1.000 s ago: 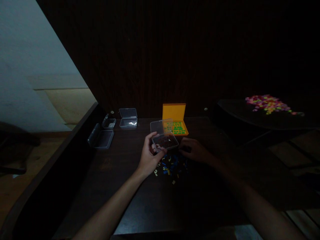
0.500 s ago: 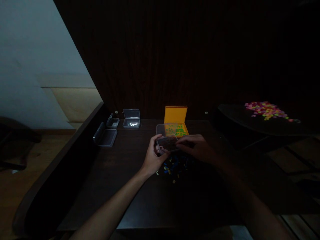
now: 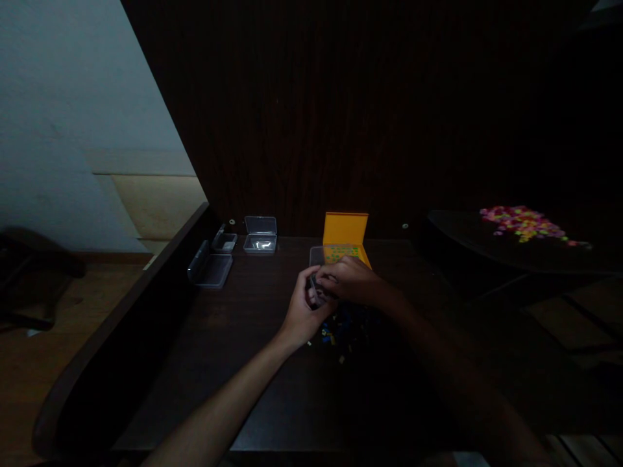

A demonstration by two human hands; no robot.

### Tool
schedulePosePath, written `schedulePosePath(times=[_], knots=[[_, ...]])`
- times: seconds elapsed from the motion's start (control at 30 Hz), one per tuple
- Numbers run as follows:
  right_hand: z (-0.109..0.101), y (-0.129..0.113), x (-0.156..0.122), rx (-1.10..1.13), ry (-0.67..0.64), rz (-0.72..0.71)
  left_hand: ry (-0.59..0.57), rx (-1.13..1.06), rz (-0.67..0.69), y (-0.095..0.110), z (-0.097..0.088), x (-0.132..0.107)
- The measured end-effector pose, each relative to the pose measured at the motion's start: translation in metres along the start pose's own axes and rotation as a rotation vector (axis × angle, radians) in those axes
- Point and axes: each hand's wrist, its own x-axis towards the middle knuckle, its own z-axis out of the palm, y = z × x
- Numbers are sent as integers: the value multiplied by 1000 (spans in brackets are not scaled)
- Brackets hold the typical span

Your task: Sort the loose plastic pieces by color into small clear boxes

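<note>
A small clear plastic box with its lid raised is gripped in my left hand, thumb along the near side. My right hand reaches over the box, its fingers curled at the opening and covering most of the inside. Whatever those fingers pinch is hidden. Below both hands, small blue and yellowish pieces lie scattered on the dark tabletop. Just behind the held box stands an open yellow box with green bits inside, partly covered by my right hand.
Three open clear boxes stand at the back left: one near the side panel, a small one and another clear box. On a dark surface at right lies a heap of pink, red and yellow pieces. A tall dark panel rises behind.
My right hand has moved left, from the box's right edge to over its opening, now hiding most of it. The whole view has shifted slightly.
</note>
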Motion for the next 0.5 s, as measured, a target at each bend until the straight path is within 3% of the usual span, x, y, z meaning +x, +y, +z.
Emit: schedulePosePath(times=[0.27,0.5], knots=[[7,-4,2,-126,-12,-6,16,-11,19,-1,2,1],[-1,-5,0,-131,-32,-14,35,-13,6,2,2,1]])
